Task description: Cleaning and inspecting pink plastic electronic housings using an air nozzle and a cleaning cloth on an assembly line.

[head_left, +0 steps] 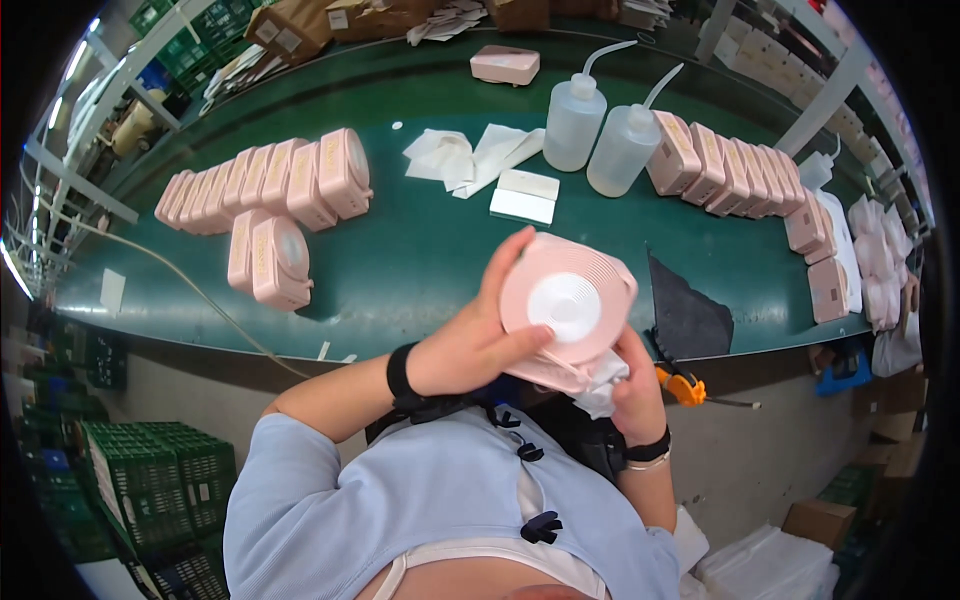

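Note:
Over the table's near edge I hold a pink boxy device (518, 295) with rounded corners. Its face, turned up to me, carries concentric rings round a white disc. My left hand (455, 350) is closed on its left side, with the thumb lying across the lower part of the face. At the lower right, my right hand (637, 395) grips a crumpled white wipe (602, 385) against the device's lower edge. Some of the right fingers are hidden behind the device.
Rows of similar pink devices (343, 175) stand left and right on the green table (420, 290). Two squeeze bottles (575, 125), white wipes (470, 160) and a small white block (524, 205) lie beyond my hands. A dark cloth (690, 310) and an orange-handled tool (683, 385) are at right.

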Demonstrator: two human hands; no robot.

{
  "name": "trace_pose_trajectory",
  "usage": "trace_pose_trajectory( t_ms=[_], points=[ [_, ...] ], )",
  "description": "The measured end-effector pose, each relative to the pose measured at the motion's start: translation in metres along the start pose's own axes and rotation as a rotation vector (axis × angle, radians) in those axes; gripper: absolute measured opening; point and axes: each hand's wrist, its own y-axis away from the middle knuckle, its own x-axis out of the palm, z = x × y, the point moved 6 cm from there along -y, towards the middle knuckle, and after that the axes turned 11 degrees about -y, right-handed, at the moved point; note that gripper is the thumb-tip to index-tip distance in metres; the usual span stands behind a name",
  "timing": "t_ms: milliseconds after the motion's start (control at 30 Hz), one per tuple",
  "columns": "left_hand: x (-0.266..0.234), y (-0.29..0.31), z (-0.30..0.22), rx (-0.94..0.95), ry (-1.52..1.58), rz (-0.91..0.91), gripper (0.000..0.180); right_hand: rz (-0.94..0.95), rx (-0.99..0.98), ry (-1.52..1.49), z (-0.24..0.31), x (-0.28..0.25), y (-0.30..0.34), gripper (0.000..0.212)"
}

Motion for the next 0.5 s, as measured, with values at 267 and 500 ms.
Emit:
trace_pose_trajectory(
  t_ms=[267, 500],
  points=[
    [-0.099, -0.121, -0.017, -0.276, -0.869, 0.235, 0.038, -0.137, 0.083, 0.01, -0.004, -0.045, -0.019, 0.061],
    [-0.172, -0.359, 0.116, -0.053, -1.468, -0.069, 0.032, -0.157, 0.16, 0.421, 0.034, -0.016, -0.034, 0.058]
  ],
)
